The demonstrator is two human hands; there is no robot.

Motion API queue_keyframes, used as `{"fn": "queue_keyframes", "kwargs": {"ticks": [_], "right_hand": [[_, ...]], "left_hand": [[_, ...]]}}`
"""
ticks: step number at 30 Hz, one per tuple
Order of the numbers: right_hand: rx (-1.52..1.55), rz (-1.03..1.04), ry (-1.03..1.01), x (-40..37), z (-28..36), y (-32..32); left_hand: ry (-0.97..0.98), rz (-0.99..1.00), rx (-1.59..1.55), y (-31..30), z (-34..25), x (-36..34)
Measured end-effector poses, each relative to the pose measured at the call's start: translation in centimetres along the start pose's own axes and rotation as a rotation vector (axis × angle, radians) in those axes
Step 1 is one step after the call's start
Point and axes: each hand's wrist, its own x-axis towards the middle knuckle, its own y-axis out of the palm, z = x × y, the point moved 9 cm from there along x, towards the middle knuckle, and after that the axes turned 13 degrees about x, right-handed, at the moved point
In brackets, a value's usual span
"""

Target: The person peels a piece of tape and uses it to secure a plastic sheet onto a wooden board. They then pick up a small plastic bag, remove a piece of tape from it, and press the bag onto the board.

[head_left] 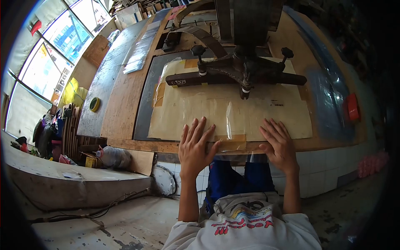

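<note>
My left hand (pixel 196 146) lies with its fingers spread on the front part of a pale sheet (pixel 187 108), left of the middle. To the right, my right hand (pixel 278 143) rests on the same sheet's front edge, fingers stretched forward and thumb out to the side. Neither hand holds anything. A strip of brown tape (pixel 232 142) crosses the sheet's edge between them. Beyond the fingertips, a dark metal bar (pixel 266 79) on a bracket with black knobs (pixel 198 51) spans the sheet. The sheet lies on a dark grey plate (pixel 143 112).
A clear plastic strip (pixel 141 48) lies on the bench at left, with a tape roll (pixel 95 104) nearby. Blue-tinted plastic film (pixel 329 104) and a red tape dispenser (pixel 352 106) are at right. A large plastic bottle (pixel 114 157) stands on the lower-left ledge; cables (pixel 104 208) run below.
</note>
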Motion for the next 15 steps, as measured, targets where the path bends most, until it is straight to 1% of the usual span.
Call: {"fn": "queue_keyframes", "kwargs": {"ticks": [15], "right_hand": [[-0.013, -0.016, -0.012, -0.08, 0.04, 0.00]], "left_hand": [[-0.003, -0.017, -0.005, -0.19, -0.07, 0.09]]}}
